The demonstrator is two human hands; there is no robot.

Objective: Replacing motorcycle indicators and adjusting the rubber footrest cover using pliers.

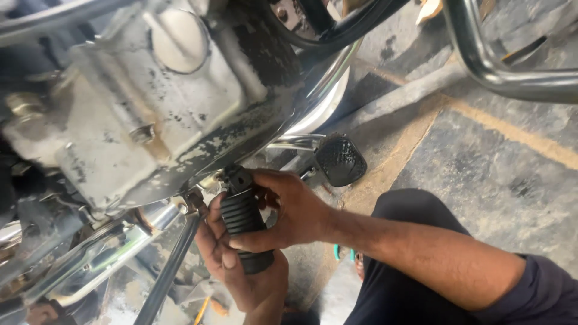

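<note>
Right, both hands are on the black ribbed footpeg rubber (244, 221), down low under the engine casing (138, 114).

- The right hand (295, 213) is clenched around the rubber from the outer side, fingers wrapped over the ribs, thumb lying along the bottom.
- The left hand (241, 271) cups it from below, palm up, fingers curled against the inner side; that is a supporting hold, not a hard squeeze.
- The rubber sits tilted, its upper end at the bracket (195, 201) beneath the casing; whether it is seated on the peg bar I cannot tell, since the hands cover the joint.
- Risk one: the casing looks grimy and flaked, and oily fingers could slip on the ribs, sending knuckles into the bracket's metal edge.
- Risk two: a skewed push could bind the rubber and wedge it crooked.
- Risk three: the brake pedal (341, 159) sits just beyond the right hand, so a sudden release could drive the wrist into it.
- Further out, the chrome guard bar (500, 66) and the concrete floor (481, 162) stay well apart from the work.
</note>
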